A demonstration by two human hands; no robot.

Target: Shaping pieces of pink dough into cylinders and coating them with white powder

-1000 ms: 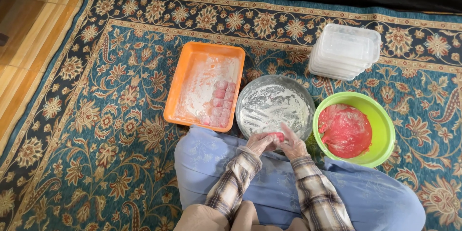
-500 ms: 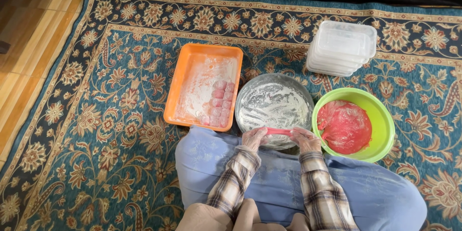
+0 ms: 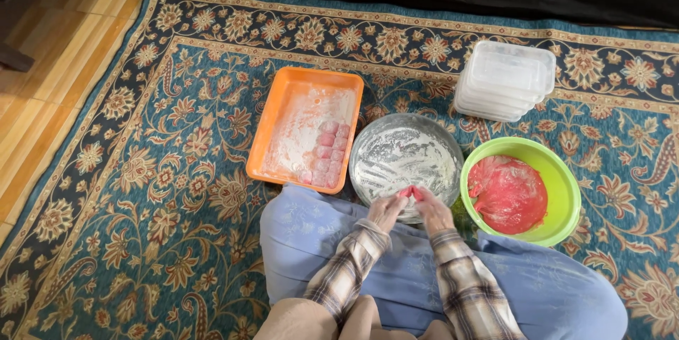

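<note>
Hands: your left hand [image 3: 385, 209] and right hand [image 3: 431, 211] pinch one pink dough piece [image 3: 408, 192] together right over the floured metal bowl [image 3: 405, 157], so loose flour lands back inside.

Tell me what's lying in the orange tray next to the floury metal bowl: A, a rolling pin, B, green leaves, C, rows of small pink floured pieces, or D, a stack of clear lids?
C: the orange tray holds rows of small pink pieces on a dusting of white flour.
</note>
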